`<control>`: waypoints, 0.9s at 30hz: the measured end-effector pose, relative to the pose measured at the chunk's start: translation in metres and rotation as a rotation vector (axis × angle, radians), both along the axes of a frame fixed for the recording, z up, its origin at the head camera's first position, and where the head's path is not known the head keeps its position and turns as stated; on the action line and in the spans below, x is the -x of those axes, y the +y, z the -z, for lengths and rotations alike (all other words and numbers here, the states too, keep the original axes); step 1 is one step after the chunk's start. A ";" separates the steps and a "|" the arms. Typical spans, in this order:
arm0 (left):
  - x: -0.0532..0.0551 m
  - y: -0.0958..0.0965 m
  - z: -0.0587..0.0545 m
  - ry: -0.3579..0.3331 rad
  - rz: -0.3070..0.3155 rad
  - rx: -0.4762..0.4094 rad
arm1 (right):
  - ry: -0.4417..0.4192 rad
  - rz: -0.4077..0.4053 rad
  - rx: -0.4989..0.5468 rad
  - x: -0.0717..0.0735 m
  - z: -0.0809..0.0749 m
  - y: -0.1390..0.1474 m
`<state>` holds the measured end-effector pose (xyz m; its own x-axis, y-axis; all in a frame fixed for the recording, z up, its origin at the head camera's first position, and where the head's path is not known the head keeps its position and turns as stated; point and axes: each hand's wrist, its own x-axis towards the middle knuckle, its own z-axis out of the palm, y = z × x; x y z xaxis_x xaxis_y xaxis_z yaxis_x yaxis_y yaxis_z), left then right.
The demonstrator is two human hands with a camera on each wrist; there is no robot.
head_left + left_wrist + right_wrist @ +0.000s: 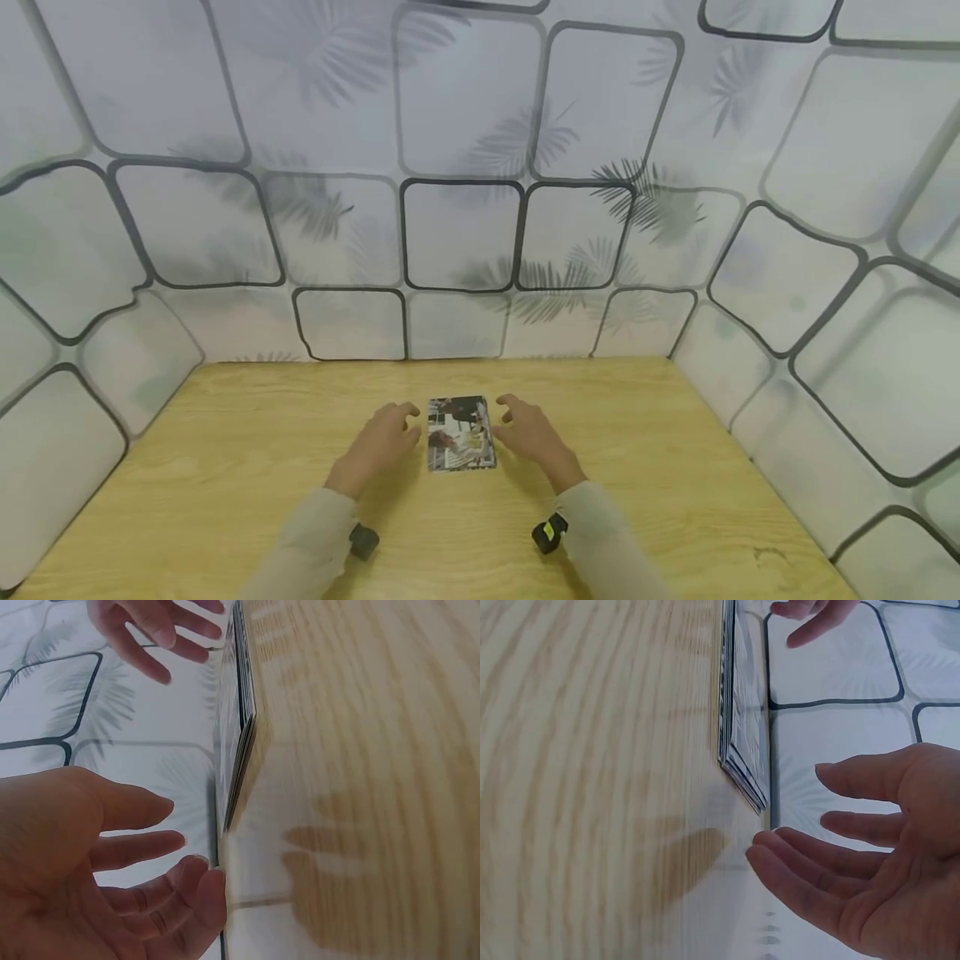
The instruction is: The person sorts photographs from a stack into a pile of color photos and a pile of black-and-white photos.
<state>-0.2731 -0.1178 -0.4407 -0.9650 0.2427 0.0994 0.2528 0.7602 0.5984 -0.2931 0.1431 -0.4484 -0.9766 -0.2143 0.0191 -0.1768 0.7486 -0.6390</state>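
On the worktop point(247, 433), nearer its back edge, my left hand point(381, 440) and right hand point(534, 432), relaxed and holding nothing, flank the picture stack point(461, 435); I'd press evenly, low down, to keep its layers together.

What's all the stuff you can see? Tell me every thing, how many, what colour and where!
table: 1, yellowish wood, across the bottom
stack of pictures: 1, top one mostly black, grey and white, on the table
wall covering: on 3 sides, whitish with dark outlines and grey leaves, around the table
wrist gadgets: 2, mostly black, below the stack
sleeves: 2, pale, bottom
left hand: 1, bare, left of the stack
right hand: 1, bare, right of the stack
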 end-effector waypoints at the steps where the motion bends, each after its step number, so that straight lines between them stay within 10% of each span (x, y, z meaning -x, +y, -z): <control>1: 0.001 0.001 0.000 -0.004 -0.001 -0.008 | 0.006 0.001 0.011 0.000 0.000 -0.001; 27: 0.011 0.024 0.013 -0.081 -0.010 -0.133 | 0.081 0.040 -0.043 0.008 0.004 -0.026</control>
<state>-0.2845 -0.0934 -0.4536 -0.9735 0.2229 0.0518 0.1924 0.6748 0.7125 -0.3007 0.1169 -0.4525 -0.9800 -0.1777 0.0899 -0.1961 0.7823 -0.5912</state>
